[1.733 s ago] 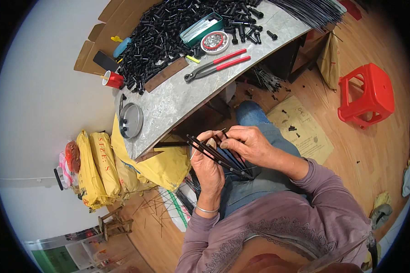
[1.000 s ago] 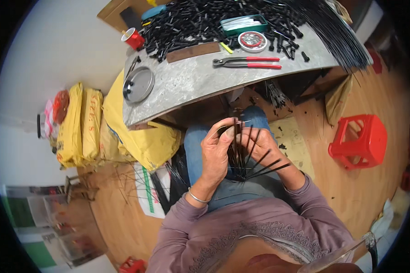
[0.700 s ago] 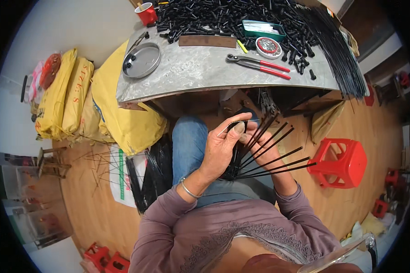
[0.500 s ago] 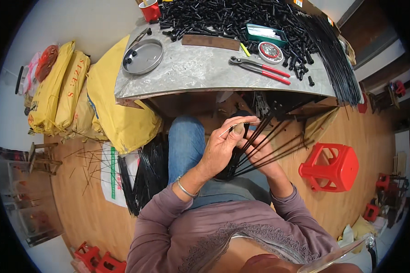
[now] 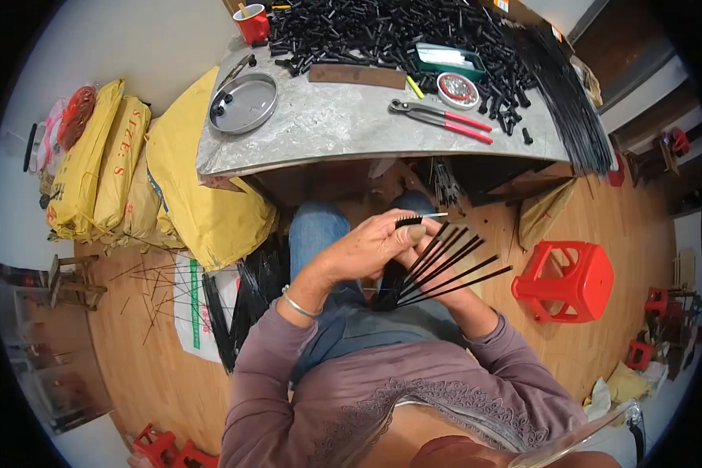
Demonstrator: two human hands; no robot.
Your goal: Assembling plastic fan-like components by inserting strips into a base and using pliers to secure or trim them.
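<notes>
Over my lap, my left hand (image 5: 370,246) is closed, thumb pressed toward the fingers. A small dark piece with a comb-like edge (image 5: 409,222) lies along those fingers. A thin pale stick (image 5: 437,214) pokes out beyond the fingertips; which hand grips it is hidden. My right hand (image 5: 443,282) sits just to the right, closed behind a fan of thin black rods (image 5: 456,264). These rods spread up and rightward from my lap, and their lower ends are hard to make out. Part of the right fingers is hidden by the rods and the left hand.
Ahead stands a grey table (image 5: 320,117) with a heap of black bolt-like pieces (image 5: 351,35), red-handled cutters (image 5: 444,121), a round metal tray (image 5: 243,105) and a red mug (image 5: 251,25). A red stool (image 5: 573,281) is to the right, yellow sacks (image 5: 203,179) to the left.
My left hand has turned flatter and its forearm has swung left. The black rods now fan out more widely, and the toothed edge shows more clearly.
</notes>
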